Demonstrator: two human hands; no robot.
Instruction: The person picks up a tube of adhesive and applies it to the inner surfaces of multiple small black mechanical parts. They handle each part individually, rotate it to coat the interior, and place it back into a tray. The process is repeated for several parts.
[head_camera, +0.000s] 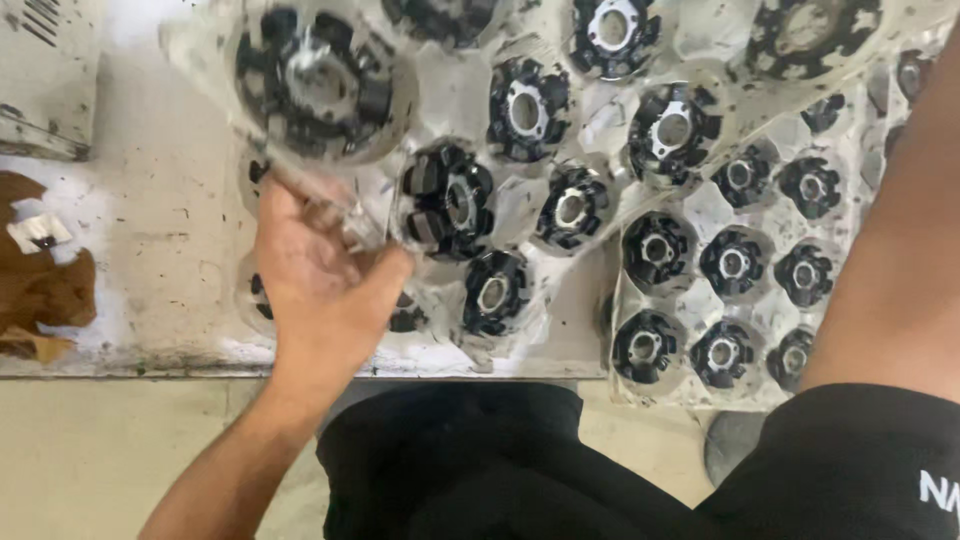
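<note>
The left hand (320, 270) reaches up from below, wrist bent, fingers closed on the corner of a clear plastic tray (430, 110) of black round parts (445, 200), lifted and blurred, seemingly above the bench (170, 220). The right forearm (900, 250) crosses the right edge; its hand is out of view.

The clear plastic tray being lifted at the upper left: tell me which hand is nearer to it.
Left. The left hand grips the clear tray at its near edge. The right hand is out of view; only that arm shows, along the right edge.
</note>
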